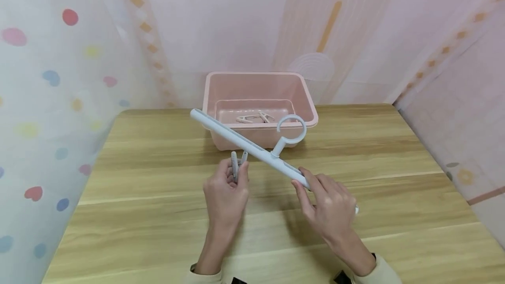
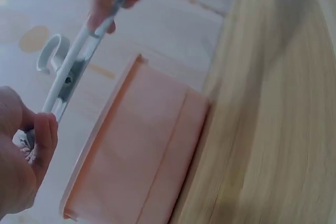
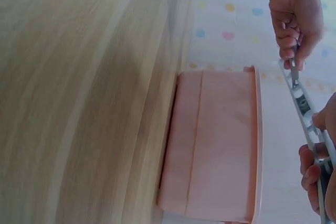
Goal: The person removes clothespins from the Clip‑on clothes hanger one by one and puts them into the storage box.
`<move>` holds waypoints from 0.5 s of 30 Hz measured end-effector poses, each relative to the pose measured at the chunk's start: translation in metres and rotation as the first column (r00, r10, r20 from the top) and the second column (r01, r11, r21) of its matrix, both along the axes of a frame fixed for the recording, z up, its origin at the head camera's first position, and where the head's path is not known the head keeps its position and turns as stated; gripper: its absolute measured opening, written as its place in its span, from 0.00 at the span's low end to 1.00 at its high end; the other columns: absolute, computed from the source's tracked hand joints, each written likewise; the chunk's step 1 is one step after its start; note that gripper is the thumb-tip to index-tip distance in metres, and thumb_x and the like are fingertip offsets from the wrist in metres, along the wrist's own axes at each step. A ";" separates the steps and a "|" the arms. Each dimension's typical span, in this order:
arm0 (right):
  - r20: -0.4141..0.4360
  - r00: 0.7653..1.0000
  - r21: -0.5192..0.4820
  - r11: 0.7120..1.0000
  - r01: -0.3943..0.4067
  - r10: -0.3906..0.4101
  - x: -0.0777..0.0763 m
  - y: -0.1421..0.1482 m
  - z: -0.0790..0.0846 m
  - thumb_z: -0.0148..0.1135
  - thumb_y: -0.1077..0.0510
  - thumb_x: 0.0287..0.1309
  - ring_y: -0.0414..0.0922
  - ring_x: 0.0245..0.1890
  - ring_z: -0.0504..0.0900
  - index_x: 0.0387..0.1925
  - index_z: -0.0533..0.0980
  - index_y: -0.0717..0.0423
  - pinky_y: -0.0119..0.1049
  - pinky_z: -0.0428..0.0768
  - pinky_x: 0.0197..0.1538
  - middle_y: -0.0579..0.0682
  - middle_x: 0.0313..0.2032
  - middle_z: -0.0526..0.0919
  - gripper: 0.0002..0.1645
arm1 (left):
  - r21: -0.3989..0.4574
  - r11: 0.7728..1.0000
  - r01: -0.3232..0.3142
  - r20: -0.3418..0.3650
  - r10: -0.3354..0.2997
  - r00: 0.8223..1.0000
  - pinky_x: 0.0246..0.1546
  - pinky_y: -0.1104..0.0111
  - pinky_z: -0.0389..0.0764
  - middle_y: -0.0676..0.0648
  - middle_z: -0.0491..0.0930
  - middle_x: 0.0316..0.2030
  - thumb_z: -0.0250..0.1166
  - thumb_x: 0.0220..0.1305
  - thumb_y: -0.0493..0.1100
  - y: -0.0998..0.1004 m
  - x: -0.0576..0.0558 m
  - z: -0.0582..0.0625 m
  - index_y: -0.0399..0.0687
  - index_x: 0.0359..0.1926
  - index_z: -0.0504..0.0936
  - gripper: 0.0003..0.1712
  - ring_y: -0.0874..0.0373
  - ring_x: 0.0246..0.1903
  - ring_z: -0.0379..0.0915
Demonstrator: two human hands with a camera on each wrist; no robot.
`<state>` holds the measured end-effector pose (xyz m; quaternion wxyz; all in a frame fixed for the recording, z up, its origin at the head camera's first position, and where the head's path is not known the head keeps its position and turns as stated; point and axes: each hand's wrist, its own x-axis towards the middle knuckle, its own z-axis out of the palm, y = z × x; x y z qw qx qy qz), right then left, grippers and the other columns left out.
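My left hand (image 1: pixel 226 196) pinches a grey clothespin (image 1: pixel 235 165) upright between thumb and fingers, its tip close beneath the bar of a pale blue clothes hanger (image 1: pixel 236 138). The hanger is held over the table on a slant, with its round hook (image 1: pixel 303 135) pointing up. Thumb and fingers of my right hand (image 1: pixel 331 205) grip the bar to the right of the hook, and one bar end shows beyond that hand. In the left wrist view, the left fingers (image 2: pixel 44 140) are right at the bar. The right wrist view shows the hollow underside of the hanger (image 3: pixel 302 103).
Behind the hanger stands a pink plastic bin (image 1: pixel 260 76) at the table's back edge, with light-coloured clothespins (image 1: pixel 258 118) lying inside. The wooden table (image 1: pixel 150 179) backs onto a pink patterned wall covering (image 1: pixel 236 21); a dotted one (image 1: pixel 71 78) hangs at the left.
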<state>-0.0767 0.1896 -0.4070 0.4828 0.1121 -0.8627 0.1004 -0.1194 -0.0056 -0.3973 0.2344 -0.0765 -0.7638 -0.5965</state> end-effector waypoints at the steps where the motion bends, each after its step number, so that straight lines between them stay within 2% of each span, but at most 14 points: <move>1: -0.009 1.000 -0.003 1.000 -0.005 0.005 0.000 0.001 0.000 0.55 0.40 0.71 0.42 0.13 0.72 0.40 0.87 0.53 0.35 0.67 0.15 0.49 0.20 0.84 0.24 | 0.120 0.991 0.065 0.077 -0.074 0.994 0.16 0.76 0.76 0.45 0.82 0.19 0.67 0.66 0.37 -0.001 0.000 0.001 0.34 0.38 0.81 0.07 0.68 0.14 0.73; 2: -0.017 1.000 -0.008 1.000 -0.011 0.010 -0.001 0.002 0.001 0.55 0.40 0.71 0.42 0.13 0.72 0.40 0.87 0.53 0.35 0.67 0.15 0.48 0.20 0.84 0.24 | 0.243 0.963 0.116 0.136 -0.152 0.979 0.16 0.76 0.76 0.46 0.82 0.19 0.66 0.67 0.37 -0.001 0.000 0.003 0.33 0.39 0.80 0.09 0.68 0.15 0.73; 4: -0.032 0.999 -0.015 1.000 -0.021 0.021 -0.001 0.003 0.001 0.56 0.41 0.71 0.41 0.13 0.72 0.40 0.87 0.53 0.35 0.68 0.16 0.48 0.20 0.83 0.23 | 0.457 0.874 0.167 0.216 -0.291 0.932 0.16 0.76 0.76 0.48 0.80 0.20 0.65 0.69 0.37 -0.002 -0.001 0.005 0.31 0.40 0.79 0.10 0.67 0.15 0.73; 5: -0.037 0.999 -0.017 1.000 -0.026 0.025 -0.001 0.004 0.002 0.56 0.41 0.70 0.41 0.13 0.72 0.40 0.87 0.53 0.35 0.68 0.16 0.48 0.20 0.83 0.23 | 0.525 0.832 0.178 0.240 -0.346 0.907 0.16 0.76 0.74 0.50 0.79 0.19 0.64 0.69 0.37 -0.003 -0.002 0.005 0.31 0.40 0.78 0.09 0.66 0.14 0.71; 7: -0.047 0.998 -0.015 0.999 -0.036 0.035 -0.001 0.005 0.002 0.56 0.41 0.70 0.41 0.13 0.72 0.40 0.87 0.52 0.35 0.68 0.16 0.47 0.20 0.83 0.22 | 0.599 0.774 0.206 0.269 -0.436 0.859 0.17 0.77 0.70 0.53 0.78 0.19 0.63 0.70 0.37 -0.008 -0.005 0.006 0.32 0.40 0.78 0.08 0.66 0.15 0.70; 8: -0.051 0.998 -0.015 0.999 -0.042 0.042 -0.001 0.006 0.001 0.57 0.42 0.70 0.41 0.13 0.72 0.40 0.87 0.52 0.35 0.68 0.17 0.47 0.20 0.83 0.22 | 0.610 0.759 0.228 0.279 -0.475 0.835 0.18 0.78 0.69 0.54 0.78 0.20 0.62 0.70 0.37 -0.012 -0.007 0.006 0.33 0.40 0.78 0.08 0.66 0.16 0.69; 11: -0.067 0.996 -0.006 0.998 -0.060 0.060 -0.001 0.008 0.001 0.57 0.42 0.69 0.41 0.13 0.72 0.40 0.88 0.52 0.34 0.67 0.16 0.47 0.20 0.83 0.22 | 0.574 0.747 0.336 0.307 -0.577 0.757 0.21 0.78 0.68 0.56 0.78 0.21 0.60 0.72 0.38 -0.028 -0.013 0.005 0.38 0.38 0.78 0.06 0.67 0.18 0.68; 13: -0.081 0.994 0.001 0.997 -0.078 0.078 -0.001 0.011 0.000 0.57 0.42 0.69 0.41 0.13 0.72 0.40 0.88 0.53 0.33 0.66 0.16 0.47 0.20 0.83 0.22 | 0.521 0.745 0.416 0.327 -0.624 0.710 0.21 0.79 0.67 0.57 0.77 0.22 0.59 0.73 0.38 -0.041 -0.018 0.005 0.38 0.38 0.78 0.07 0.68 0.19 0.67; 15: -0.092 0.992 0.012 0.996 -0.090 0.091 -0.001 0.012 -0.001 0.58 0.41 0.69 0.42 0.14 0.74 0.39 0.88 0.53 0.33 0.67 0.16 0.47 0.21 0.84 0.22 | 0.458 0.747 0.482 0.357 -0.651 0.670 0.22 0.79 0.66 0.57 0.76 0.22 0.58 0.74 0.39 -0.052 -0.022 0.005 0.37 0.39 0.77 0.08 0.68 0.20 0.65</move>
